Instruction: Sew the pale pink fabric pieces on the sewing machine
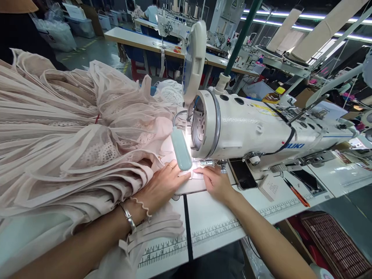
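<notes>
Under the head of a white sewing machine (241, 124), both hands rest on a pale pink piece of fabric (197, 175) lit by a lamp (181, 149). My left hand (171, 176) lies on the cloth with its fingers stretched out, partly behind the lamp. Close to the presser area, my right hand (215, 180) has its index finger extended onto the fabric; its other fingers curl under and are partly hidden. The needle is hidden behind the lamp. A large heap of pale pink lace garments (95, 143) spreads over my left forearm's side.
On the table (215, 221), printed with ruler scales, a phone (242, 173), a paper pad (269, 188) and orange-handled scissors (296, 192) lie right of my hand. A brown woven basket (334, 240) sits below. More sewing stations (139, 38) stand behind.
</notes>
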Available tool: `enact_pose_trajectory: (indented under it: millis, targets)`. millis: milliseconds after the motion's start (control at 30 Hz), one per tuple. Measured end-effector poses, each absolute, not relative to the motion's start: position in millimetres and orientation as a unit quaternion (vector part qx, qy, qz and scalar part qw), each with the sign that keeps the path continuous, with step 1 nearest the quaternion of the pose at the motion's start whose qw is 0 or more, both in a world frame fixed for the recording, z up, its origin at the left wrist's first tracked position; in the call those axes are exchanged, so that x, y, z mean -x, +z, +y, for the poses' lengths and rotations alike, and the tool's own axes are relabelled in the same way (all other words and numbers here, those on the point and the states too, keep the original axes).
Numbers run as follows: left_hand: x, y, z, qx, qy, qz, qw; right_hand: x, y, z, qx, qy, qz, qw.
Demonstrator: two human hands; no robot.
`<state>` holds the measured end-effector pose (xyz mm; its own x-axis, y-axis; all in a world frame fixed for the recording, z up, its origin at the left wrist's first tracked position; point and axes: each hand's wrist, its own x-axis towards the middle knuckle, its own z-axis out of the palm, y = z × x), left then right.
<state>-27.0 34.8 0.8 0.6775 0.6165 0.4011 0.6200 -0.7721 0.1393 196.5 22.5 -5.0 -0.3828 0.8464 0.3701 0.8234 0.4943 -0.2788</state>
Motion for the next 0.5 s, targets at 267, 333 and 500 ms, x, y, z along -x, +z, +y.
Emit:
enact_pose_trajectory:
  millis: [267,333,500]
  targets:
    - [23.8,1.3,32.0,0.924,-0.238,-0.293,0.066,-195.9,-2.5,22.2,0.435,0.067,-0.853,0.279]
    - [22.7,0.4,31.3,0.923,-0.232,-0.294,0.081,-196.2,-2.9,22.5,0.438,0.07,-0.852,0.279]
    - [21.8,-1.3,30.1,0.925,-0.241,-0.288,0.059,-197.0,-1.9,21.6,0.443,0.089,-0.851,0.267]
